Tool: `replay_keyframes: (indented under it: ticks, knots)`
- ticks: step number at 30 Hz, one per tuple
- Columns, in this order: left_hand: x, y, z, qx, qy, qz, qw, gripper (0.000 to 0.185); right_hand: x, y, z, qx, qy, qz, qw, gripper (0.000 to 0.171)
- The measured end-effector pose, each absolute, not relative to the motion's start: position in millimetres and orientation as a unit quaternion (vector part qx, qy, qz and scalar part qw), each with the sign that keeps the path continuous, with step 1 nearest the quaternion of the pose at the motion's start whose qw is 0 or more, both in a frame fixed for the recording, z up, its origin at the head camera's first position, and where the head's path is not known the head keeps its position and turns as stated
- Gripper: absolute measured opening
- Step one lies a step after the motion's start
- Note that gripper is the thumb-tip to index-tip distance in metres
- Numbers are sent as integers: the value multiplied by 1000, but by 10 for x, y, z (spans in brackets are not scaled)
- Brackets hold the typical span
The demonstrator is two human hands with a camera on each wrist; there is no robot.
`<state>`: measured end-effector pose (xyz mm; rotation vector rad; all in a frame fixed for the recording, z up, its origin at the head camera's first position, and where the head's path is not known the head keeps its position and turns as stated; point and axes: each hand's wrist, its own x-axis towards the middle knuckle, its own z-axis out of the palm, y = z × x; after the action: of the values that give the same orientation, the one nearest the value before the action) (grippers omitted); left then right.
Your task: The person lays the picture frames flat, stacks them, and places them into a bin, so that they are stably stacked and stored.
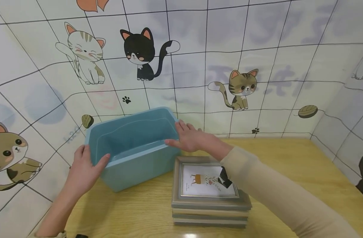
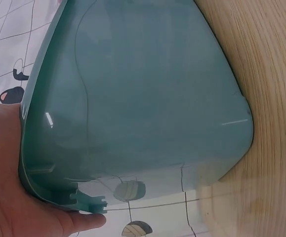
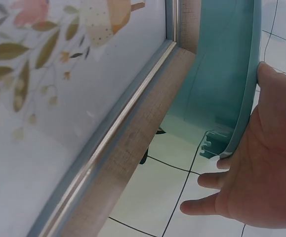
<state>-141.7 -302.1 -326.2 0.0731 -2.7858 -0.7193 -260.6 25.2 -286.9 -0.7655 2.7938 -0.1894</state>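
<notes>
Looking down from the head view, a blue tub (image 1: 134, 145) sits on the wooden counter (image 1: 288, 158), pushed near the wall with the cat pictures (image 1: 140, 53). The left hand (image 1: 84, 168) grips the near left rim, thumb hooked inside and fingers on the outside. The right hand (image 1: 188, 137) grips the right rim the same way. One hand on each side likely keeps the tub steady and level. Just beside the tub, under the right arm, lies a stack of picture frames (image 1: 208, 198), flat on the counter. The top one shows a little plant drawing. The tub looks empty inside.

From the left wrist view, the tub (image 2: 143, 98) fills almost the whole picture, seen from its outside wall. The left hand (image 2: 14, 187) presses its palm against the rim at the corner. This view shows a small ribbed lip under the rim, which the head view is too far away to show. The wooden counter (image 2: 266, 74) runs along the tub's side.

From the right wrist view, the top picture frame (image 3: 108, 163) is very close, so its silver inner edge and leaf drawing are clear. Past it stands the tub (image 3: 231, 74), with the right hand (image 3: 261, 168) wrapped over its thin rim. Whether the tub touches the frames cannot be told.
</notes>
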Motion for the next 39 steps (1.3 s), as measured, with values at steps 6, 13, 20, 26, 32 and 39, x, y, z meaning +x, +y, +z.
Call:
replay_keyframes:
  ticks: [6, 13, 20, 26, 32, 39]
  knots:
    - [-1443, -2968, -3274, 28, -956, -261, 130, 93, -2584, 315, -2896, -249, 958, -85, 113, 96]
    - [-1548, -2836, -3256, 20, -953, -275, 129, 93, -2569, 485, -2947, -230, 962, -101, 104, 97]
    - [-1664, -2734, -3256, 16, -943, -305, 131, 92, -2569, 631, -2927, -220, 964, -107, 102, 97]
    - [-1710, -2654, -3278, 13, -945, -295, 140, 90, -2538, 726, -2929, -218, 963, -119, 102, 97]
    - [-1750, -2574, -3275, -1, -945, -298, 136, 90, -2506, 829, -2964, -208, 967, -121, 85, 99]
    - [-1834, -2482, -3272, -4, -944, -306, 122, 90, -2480, 958, -2985, -205, 968, -125, 69, 101]
